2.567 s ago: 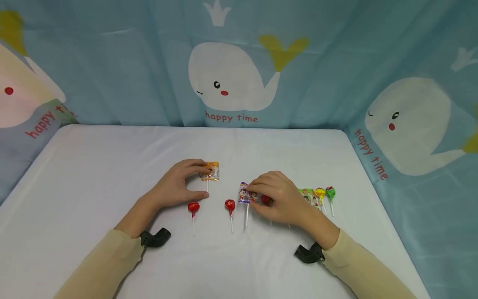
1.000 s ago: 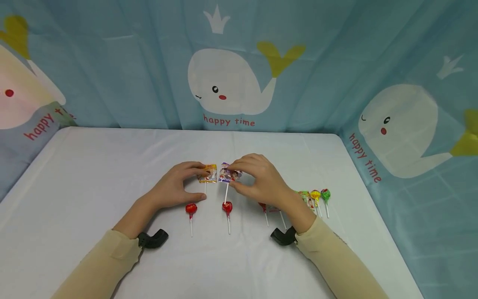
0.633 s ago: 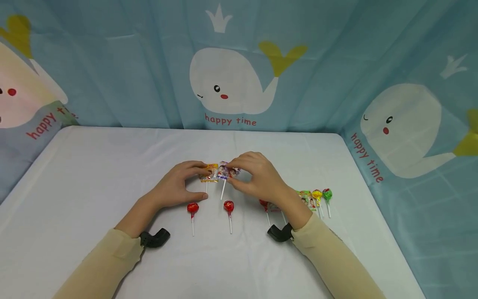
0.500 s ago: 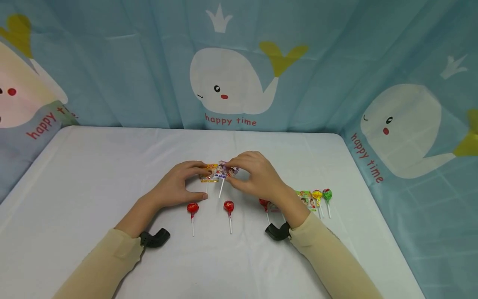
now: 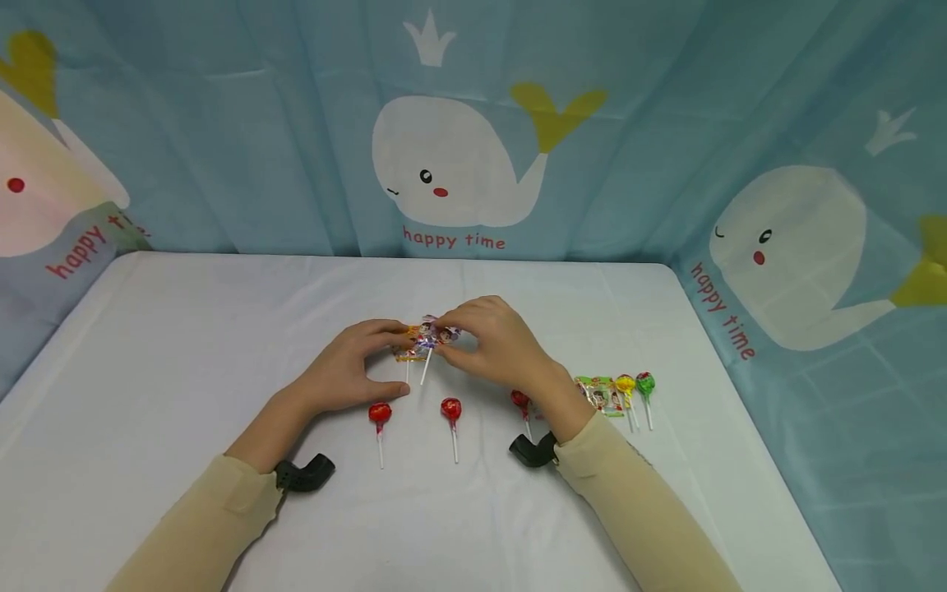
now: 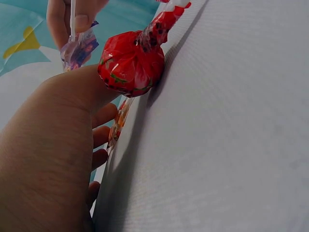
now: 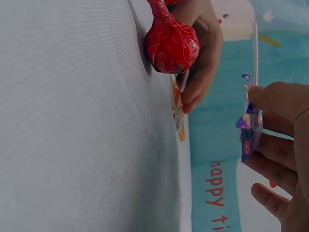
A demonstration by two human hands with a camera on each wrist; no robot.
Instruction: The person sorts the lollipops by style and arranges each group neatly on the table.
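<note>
The right hand [image 5: 491, 345] pinches a purple lollipop [image 5: 436, 335] and holds it just above the orange lollipop [image 5: 405, 353]. The left hand [image 5: 348, 370] pinches the orange lollipop, which lies on the white table [image 5: 185, 345]. Three red lollipops [image 5: 450, 409] lie near it.

head: we look fwd & down from above, whole table [image 5: 148, 345] in view, mid-range.
L wrist: very close, low along cloth, facing red lollipop [image 6: 131, 64].
R wrist: same, low & tight.
shared: all 3 catch purple-wrapped lollipop [image 5: 438, 335].
</note>
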